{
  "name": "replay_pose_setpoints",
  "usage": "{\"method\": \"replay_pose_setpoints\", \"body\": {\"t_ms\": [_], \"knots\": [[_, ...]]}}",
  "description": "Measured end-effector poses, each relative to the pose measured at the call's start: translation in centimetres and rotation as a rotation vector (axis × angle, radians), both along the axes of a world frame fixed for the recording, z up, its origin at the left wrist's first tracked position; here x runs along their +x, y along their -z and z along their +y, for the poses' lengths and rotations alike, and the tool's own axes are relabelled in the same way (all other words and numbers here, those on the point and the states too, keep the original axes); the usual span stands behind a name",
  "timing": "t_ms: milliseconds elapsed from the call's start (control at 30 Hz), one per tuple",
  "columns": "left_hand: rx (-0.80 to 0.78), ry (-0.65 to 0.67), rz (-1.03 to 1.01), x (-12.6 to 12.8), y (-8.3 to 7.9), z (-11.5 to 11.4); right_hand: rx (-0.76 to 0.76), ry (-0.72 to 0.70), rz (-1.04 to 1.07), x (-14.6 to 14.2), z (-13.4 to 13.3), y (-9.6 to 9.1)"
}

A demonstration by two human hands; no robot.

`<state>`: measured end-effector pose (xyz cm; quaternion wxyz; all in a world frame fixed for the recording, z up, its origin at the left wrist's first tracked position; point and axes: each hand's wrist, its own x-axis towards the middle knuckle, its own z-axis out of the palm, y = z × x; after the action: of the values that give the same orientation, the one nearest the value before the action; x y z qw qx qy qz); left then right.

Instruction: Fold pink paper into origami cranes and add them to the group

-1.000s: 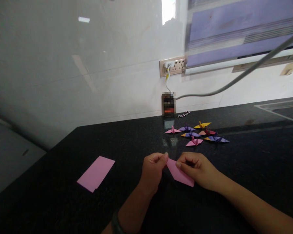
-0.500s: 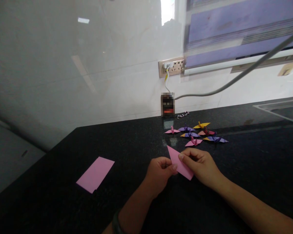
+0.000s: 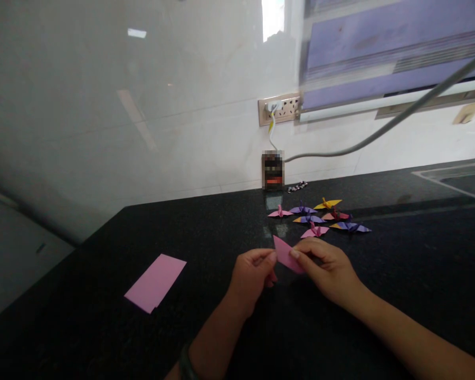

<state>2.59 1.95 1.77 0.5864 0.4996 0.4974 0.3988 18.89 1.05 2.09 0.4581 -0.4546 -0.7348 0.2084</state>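
A small piece of folded pink origami paper (image 3: 285, 257) is held up just above the dark counter. My right hand (image 3: 328, 269) pinches it, with the thumb on its near face. At the paper's left edge, my left hand (image 3: 253, 277) is closed, thumb and forefinger together on that edge; the fingertips partly hide the contact. Beyond the hands lie several folded paper cranes, among them a pink crane (image 3: 315, 230), a yellow crane (image 3: 328, 203) and a purple crane (image 3: 351, 227).
A stack of pink paper (image 3: 157, 283) lies on the black counter (image 3: 95, 264) to the left. Against the wall stand a blurred-out dark box (image 3: 273, 171) with cables and a beaded string (image 3: 298, 187). A wall socket (image 3: 279, 108) is above. A sink edge (image 3: 451, 182) shows at right.
The held paper now shows a smaller pink face, its lower part turned up or away. My left hand has shifted slightly left and up; the right hand stays nearly in place.
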Motion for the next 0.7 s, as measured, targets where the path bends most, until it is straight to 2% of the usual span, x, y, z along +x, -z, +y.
{"method": "replay_pose_setpoints", "body": {"t_ms": [67, 133, 200, 300, 367, 433, 567, 633, 700], "knots": [[-0.167, 0.022, -0.075, -0.2, -0.1, 0.1, 0.177, -0.015, -0.109, 0.4, 0.1, 0.1], [-0.309, 0.135, -0.162, -0.5, -0.1, 0.2, 0.320, -0.065, -0.219, 0.8, 0.2, 0.4], [-0.329, 0.228, -0.236, -0.8, -0.1, 0.2, 0.409, -0.125, -0.315, 1.0, 0.3, 0.5], [-0.234, 0.193, -0.313, -1.1, 0.1, 0.2, 0.413, -0.189, -0.378, 0.9, 0.2, 0.3], [-0.178, 0.140, -0.329, -1.1, 0.2, 0.2, 0.344, -0.192, -0.308, 0.7, 0.0, 0.1], [-0.121, 0.107, -0.319, -1.1, 0.3, 0.3, 0.240, -0.114, -0.153, 0.4, -0.1, 0.1], [-0.054, 0.088, -0.282, -0.9, 0.2, 0.2, -0.146, 0.104, 0.177, 0.1, 0.6, 0.6], [-0.043, 0.087, -0.256, -0.8, 0.1, 0.1, -0.320, 0.069, 0.278, 0.0, 0.9, 0.8], [-0.033, 0.105, -0.219, -0.7, 0.0, 0.0, -0.418, -0.046, 0.325, -0.1, 0.9, 0.8]]}}
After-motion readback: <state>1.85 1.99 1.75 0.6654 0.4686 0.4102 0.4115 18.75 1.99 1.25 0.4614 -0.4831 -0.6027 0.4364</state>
